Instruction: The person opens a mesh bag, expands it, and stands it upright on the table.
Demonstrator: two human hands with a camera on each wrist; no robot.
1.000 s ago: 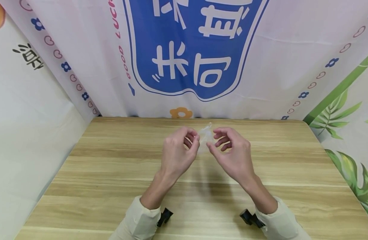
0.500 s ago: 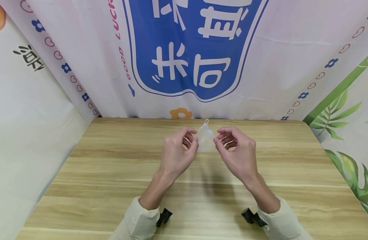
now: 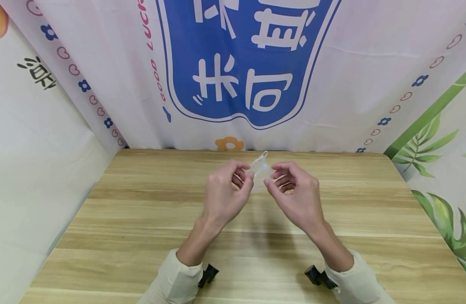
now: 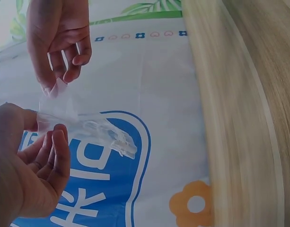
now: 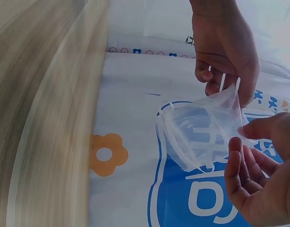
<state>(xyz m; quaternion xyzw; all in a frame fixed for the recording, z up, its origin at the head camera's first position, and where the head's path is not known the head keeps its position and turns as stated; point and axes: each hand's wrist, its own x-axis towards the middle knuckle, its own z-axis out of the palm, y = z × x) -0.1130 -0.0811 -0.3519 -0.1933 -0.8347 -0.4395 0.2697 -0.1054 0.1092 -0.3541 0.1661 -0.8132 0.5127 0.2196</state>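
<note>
A small see-through mesh bag [image 3: 260,174] with a thin loop at its far tip is held up over the far part of the table. My left hand [image 3: 226,191] pinches its left edge between thumb and fingers. On the opposite edge, the thumb and fingers of my right hand [image 3: 298,195] pinch too. In the right wrist view the bag [image 5: 201,132] is spread between both hands, with white strands showing along its far end. The left wrist view shows the bag [image 4: 95,127] sagging toward its gathered end.
The wood-grain table [image 3: 142,236] lies beneath both arms. A printed white curtain [image 3: 354,76] with a blue sign hangs right behind its far edge. Black wrist mounts [image 3: 208,275] stick inward from both sleeves.
My right hand moves slightly outward, spreading the bag, then comes back inward. The loop tip swings left and then right again. My left hand stays nearly in place.
</note>
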